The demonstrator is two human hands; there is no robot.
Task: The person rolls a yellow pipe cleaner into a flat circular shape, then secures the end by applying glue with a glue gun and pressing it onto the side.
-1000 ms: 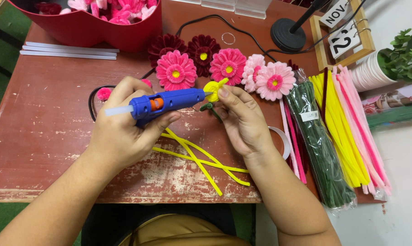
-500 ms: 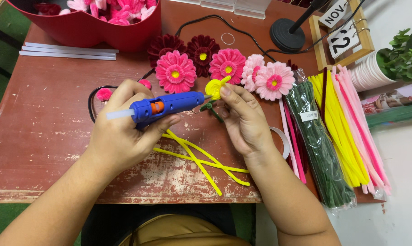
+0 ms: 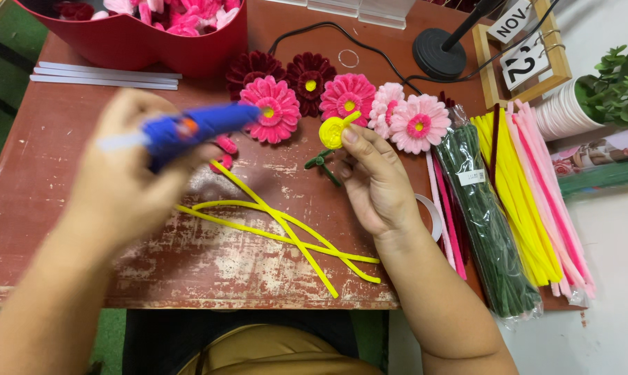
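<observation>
The left hand (image 3: 130, 184) is closed around the body of a blue glue gun (image 3: 189, 130), raised above the counter (image 3: 43, 180); both are motion-blurred, so finger detail cannot be told. The nozzle end of the gun points toward 3 o'clock, level with the row of flowers. At 12 o'clock from this hand, a red container (image 3: 154, 45) filled with pink and dark red pieces stands at the far edge, with white glue sticks (image 3: 106, 75) lying just beside it at its 8 o'clock.

Loose yellow pipe cleaners (image 3: 286, 232) lie crossed on the counter between the two hands. At 12 o'clock from them, a row of pipe-cleaner flowers runs across: two dark red flowers (image 3: 283, 73), then two bright pink flowers (image 3: 279, 107), then two pale pink flowers (image 3: 414, 121).

The right hand (image 3: 376, 180) is closed, pinching a yellow coiled piece (image 3: 333, 130) between thumb and fingertips. The coil sits at 11 o'clock from the hand, just below the bright pink flowers, with a green stem (image 3: 321, 163) hanging under it (whether stem and coil are joined cannot be told).

At 3 o'clock from the right hand lie bundles of pipe cleaners, side by side: a bagged dark green bundle (image 3: 491, 229), a yellow bundle (image 3: 512, 201) and a pink bundle (image 3: 553, 208). At 12 o'clock from these stand a round black base (image 3: 439, 54) with a cable, a wooden block calendar (image 3: 522, 48) and a white pot with a green plant (image 3: 591, 101).
</observation>
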